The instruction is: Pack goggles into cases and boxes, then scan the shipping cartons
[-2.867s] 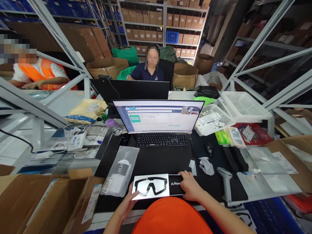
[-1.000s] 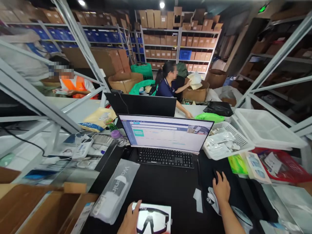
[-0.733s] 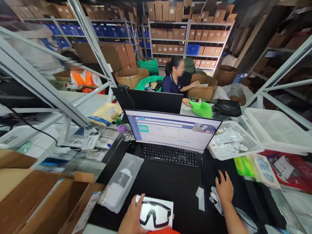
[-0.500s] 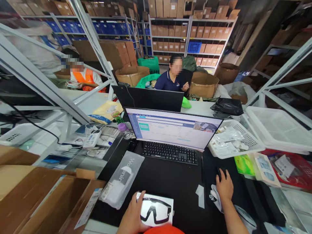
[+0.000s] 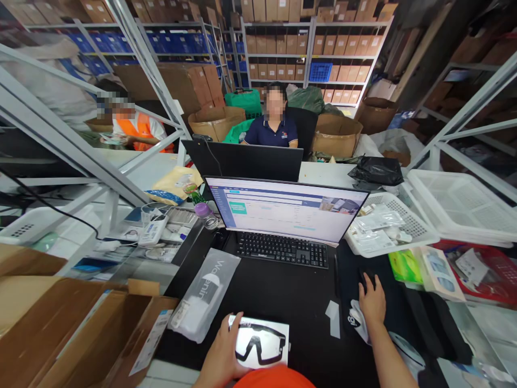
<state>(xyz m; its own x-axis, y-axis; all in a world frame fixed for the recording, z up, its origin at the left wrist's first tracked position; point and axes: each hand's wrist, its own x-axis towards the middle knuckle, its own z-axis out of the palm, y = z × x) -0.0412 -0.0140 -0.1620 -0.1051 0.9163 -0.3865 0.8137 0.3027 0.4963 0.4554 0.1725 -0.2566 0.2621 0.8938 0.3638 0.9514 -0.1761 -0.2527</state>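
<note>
My left hand (image 5: 224,353) grips the left end of a white box printed with black goggles (image 5: 260,345), which lies on the black desk mat at the near edge. My right hand (image 5: 372,302) rests curled over a black computer mouse (image 5: 367,279) to the right of the keyboard (image 5: 283,249). Behind the keyboard a monitor (image 5: 286,209) shows a web form. A clear plastic bag with white lettering (image 5: 205,293) lies left of the box. A small white paper slip (image 5: 333,318) lies between the box and my right hand.
Open cardboard boxes (image 5: 60,323) stand at my left. A white perforated basket of packets (image 5: 388,229) and stacked white trays (image 5: 456,207) sit at the right. A person in a dark shirt (image 5: 272,126) sits behind a second monitor; another in an orange vest (image 5: 135,129) sits at far left.
My right hand left the goggles box and went to the mouse, where it stays. My left hand keeps hold of the box. The person opposite turned aside to a carton, then faced forward again.
</note>
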